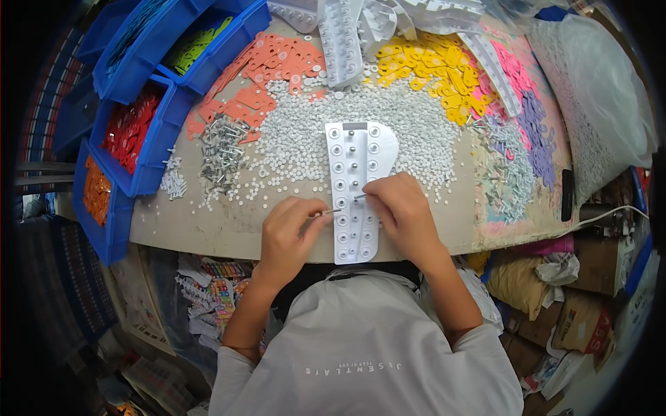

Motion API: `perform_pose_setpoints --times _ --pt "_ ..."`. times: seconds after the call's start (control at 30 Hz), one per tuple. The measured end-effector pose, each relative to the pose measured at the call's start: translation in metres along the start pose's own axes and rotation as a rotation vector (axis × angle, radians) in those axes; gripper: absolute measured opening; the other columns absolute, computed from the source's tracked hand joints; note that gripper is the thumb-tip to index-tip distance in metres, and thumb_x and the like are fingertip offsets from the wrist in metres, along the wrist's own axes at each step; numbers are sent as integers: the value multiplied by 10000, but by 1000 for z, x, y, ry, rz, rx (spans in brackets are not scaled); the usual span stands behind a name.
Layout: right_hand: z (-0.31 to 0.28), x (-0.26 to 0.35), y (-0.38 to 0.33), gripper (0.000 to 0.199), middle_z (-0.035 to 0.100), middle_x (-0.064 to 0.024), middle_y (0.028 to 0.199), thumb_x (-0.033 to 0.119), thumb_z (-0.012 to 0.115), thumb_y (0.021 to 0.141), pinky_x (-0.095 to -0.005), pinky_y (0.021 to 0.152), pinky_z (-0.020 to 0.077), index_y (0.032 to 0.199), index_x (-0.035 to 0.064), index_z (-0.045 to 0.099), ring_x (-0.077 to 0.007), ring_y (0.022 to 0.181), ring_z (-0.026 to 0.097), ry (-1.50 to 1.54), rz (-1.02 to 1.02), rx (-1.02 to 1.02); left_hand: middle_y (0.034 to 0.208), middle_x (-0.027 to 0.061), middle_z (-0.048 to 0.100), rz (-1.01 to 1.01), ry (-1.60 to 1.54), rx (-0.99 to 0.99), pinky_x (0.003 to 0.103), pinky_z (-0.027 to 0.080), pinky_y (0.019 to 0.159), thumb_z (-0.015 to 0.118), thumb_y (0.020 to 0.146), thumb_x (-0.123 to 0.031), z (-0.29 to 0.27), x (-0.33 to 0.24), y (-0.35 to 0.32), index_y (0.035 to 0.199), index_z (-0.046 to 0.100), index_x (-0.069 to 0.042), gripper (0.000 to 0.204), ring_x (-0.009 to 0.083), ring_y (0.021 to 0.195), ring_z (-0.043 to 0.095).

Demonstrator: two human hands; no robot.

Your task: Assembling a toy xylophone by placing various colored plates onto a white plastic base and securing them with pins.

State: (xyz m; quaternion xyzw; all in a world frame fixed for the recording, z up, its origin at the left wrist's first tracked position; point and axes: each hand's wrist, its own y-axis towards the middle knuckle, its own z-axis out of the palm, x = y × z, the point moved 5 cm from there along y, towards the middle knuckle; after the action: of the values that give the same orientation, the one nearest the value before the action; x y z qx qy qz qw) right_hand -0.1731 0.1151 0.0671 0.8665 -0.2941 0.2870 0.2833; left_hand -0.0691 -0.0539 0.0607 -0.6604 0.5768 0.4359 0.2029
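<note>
Hands are held over a white plastic jig plate [354, 187] laid at the near edge of the bench [208, 222], its end hanging just past that edge. A thin metal pin [331, 212] is pinched in the left hand [291, 232]; another pin [359, 197] is pinched in the right hand [402, 208], over the plate. White washers [291, 139] are heaped behind, grey pins [222, 149] toward the left edge beside blue bins [149, 173].

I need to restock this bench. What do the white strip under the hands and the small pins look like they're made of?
White strip: likely moulded plastic, matt white, with regular round sockets. Pins: seemingly metal, grey and glinting, thin shafts. Each hand, left hand and right hand, pinches one.
</note>
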Motion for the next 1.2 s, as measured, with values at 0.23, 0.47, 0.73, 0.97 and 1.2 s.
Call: perform_pose_setpoints --times 0.23,0.47,0.73,0.97,1.2 --pt "2 14 7 226 601 -50 853 74 655 726 -371 780 466 951 58 642 -240 842 571 -185 -151 104 843 82 690 95 -6 -14 327 485 644 781 766 28 11 -4 -4 892 707 -4 150 235 757 610" --pt "3 22 10 193 584 -35 835 102 643 758 -355 800 451 947 67 626 -218 856 555 -293 -207 186 840 81 688 62 -36 -31 332 484 657 779 759 36 17 -8 -3 897 707 -1 159 241 767 611" --pt "9 27 14 174 602 -17 853 131 638 764 -344 787 434 927 78 613 -211 848 552 -336 -244 255 833 86 678 147 -25 -37 388 477 726 767 734 12 27 -9 2 882 681 -21 174 285 773 618" --pt "12 15 9 127 614 -47 795 91 665 773 -354 766 436 892 76 625 -225 827 567 -163 -143 145 868 71 662 239 84 -1 396 461 732 746 747 -9 36 -11 2 902 674 -38 173 279 826 609" --pt "8 3 0 133 666 -74 833 20 732 826 -378 734 479 950 42 687 -254 823 604 59 136 -10 870 50 663 293 135 33 385 444 712 776 729 -18 36 -19 5 885 691 -46 180 256 818 609"
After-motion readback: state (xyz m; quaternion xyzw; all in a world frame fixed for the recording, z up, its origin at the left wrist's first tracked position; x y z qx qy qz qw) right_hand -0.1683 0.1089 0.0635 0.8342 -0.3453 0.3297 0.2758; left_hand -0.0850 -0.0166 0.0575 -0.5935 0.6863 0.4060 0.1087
